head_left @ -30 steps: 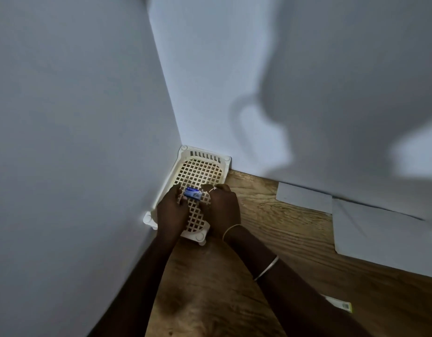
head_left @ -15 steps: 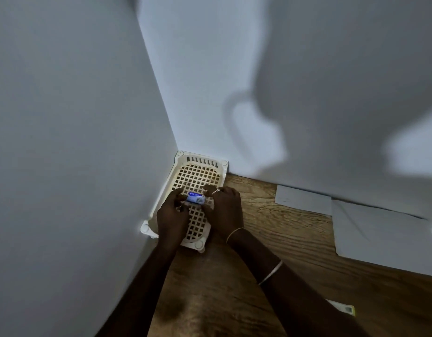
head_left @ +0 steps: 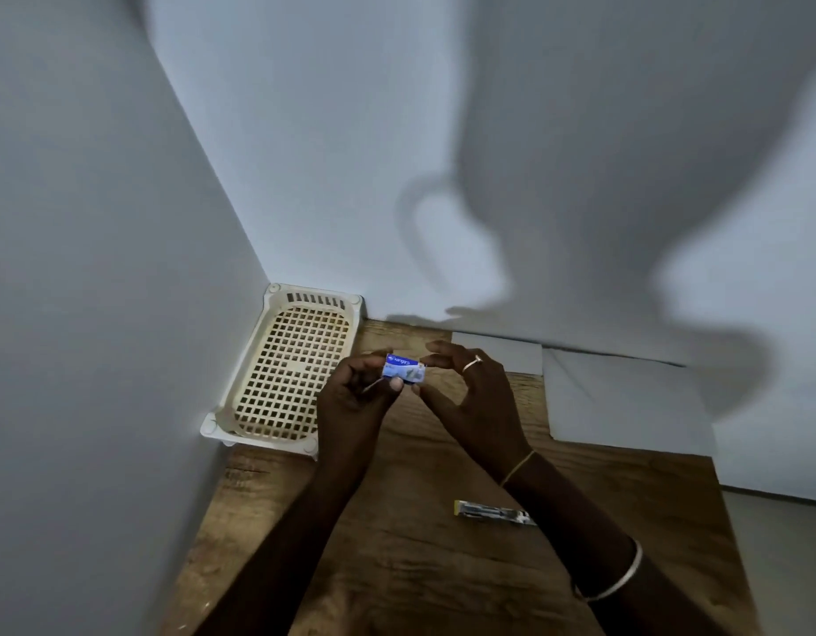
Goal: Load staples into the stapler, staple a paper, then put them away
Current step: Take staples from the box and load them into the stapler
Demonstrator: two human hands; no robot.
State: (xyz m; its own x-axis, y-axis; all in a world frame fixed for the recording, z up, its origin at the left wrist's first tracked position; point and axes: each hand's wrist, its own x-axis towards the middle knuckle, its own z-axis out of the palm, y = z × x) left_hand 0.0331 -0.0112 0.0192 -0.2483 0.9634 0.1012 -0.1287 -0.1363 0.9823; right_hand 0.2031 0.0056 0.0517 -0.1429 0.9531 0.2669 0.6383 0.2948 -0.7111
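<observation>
While the left hand (head_left: 355, 406) pinches the staple box (head_left: 403, 368) above the surface (head_left: 396, 566), the right hand (head_left: 475, 401) hovers beside it, its grip spread. Nearby lies the stapler (head_left: 493, 513); a basket (head_left: 291, 374) sits in the corner, paper (head_left: 621, 397) rightward.

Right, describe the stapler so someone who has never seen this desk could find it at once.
Start at the wooden desk in the corner of the white walls. The stapler lies flat on its near part, beside the right forearm, well away from the cream basket. It is a slim metallic bar with a yellow end, unlike the blue staple box held in the left hand.
</observation>
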